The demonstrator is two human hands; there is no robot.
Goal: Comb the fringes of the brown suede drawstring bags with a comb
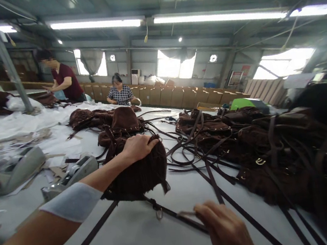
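Observation:
My left hand (138,146) lies curled over the top of a dark brown fringed suede bag (140,173) standing on the white table (131,233). A long dark strap (177,217) with a metal ring runs from the bag toward my right hand (225,230), which is closed in a pinch on the strap near the front edge. A light sleeve band wraps my left forearm.
A big heap of brown bags and straps (277,146) covers the table's right side; more bags (104,121) lie behind. Two grey tape dispensers (13,169) sit at left among paper scraps. Two people (63,78) work at the far end, before stacked cardboard boxes (178,95).

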